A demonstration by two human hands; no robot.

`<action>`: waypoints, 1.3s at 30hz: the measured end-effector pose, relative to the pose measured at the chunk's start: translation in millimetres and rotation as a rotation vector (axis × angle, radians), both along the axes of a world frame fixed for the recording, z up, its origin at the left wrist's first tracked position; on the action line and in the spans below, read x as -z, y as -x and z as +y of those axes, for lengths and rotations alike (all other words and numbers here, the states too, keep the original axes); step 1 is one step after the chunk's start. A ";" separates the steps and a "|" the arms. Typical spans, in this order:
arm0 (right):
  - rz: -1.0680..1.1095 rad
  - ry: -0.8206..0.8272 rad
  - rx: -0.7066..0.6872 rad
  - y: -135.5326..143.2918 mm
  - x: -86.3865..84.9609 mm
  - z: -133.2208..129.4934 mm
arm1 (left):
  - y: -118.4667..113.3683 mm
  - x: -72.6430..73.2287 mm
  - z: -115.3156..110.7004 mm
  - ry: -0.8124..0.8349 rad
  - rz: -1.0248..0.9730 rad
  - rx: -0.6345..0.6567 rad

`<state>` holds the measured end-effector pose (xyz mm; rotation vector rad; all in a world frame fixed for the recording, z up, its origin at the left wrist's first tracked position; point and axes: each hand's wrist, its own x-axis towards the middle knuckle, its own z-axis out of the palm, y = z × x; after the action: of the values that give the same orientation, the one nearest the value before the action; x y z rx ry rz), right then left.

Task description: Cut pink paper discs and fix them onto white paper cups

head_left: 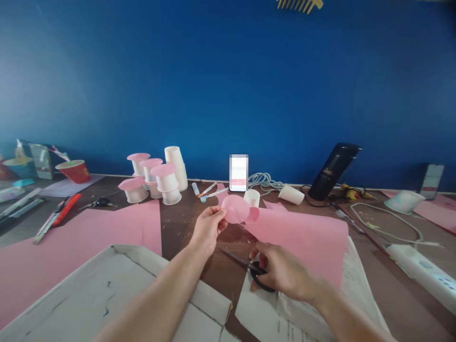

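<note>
My left hand (211, 225) pinches a round pink paper disc (236, 209) by its left edge, above the brown table. Lower and to the right, my right hand (276, 267) has its fingers around the black handle of a pair of scissors (261, 276), whose blades point to the left. Behind my right hand lies a large sheet of pink paper (306, 232), over white printed paper. A white paper cup (252, 198) stands just behind the disc. To the left are short stacks of white cups topped with pink discs (166, 170).
A phone (238, 173) stands against the blue wall. A black bottle (333, 171) leans at the right, near a power strip (423, 270). At the left lie a red cutter (59, 216), keys (103, 202) and pink paper (107, 228). White cardboard (96, 294) fills the front left.
</note>
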<state>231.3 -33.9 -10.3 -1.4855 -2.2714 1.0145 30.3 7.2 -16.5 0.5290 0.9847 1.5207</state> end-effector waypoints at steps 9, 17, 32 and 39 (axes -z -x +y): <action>0.514 0.333 0.099 6.6 7.6 8.6 | 1.2 5.4 4.0 0.038 0.038 0.001; 0.892 0.516 0.296 7.8 5.7 7.3 | 1.4 5.6 4.3 0.034 0.081 -0.080; 0.472 -0.502 0.538 -8.2 13.4 25.9 | 1.4 11.9 2.0 0.122 0.547 0.176; 0.374 -0.545 0.274 13.7 21.8 10.2 | 22.2 18.5 5.8 -0.091 1.160 -0.123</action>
<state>217.6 -23.7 -32.1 -1.2047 -1.8165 0.4840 8.1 13.0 -35.0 1.5205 1.8314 1.3119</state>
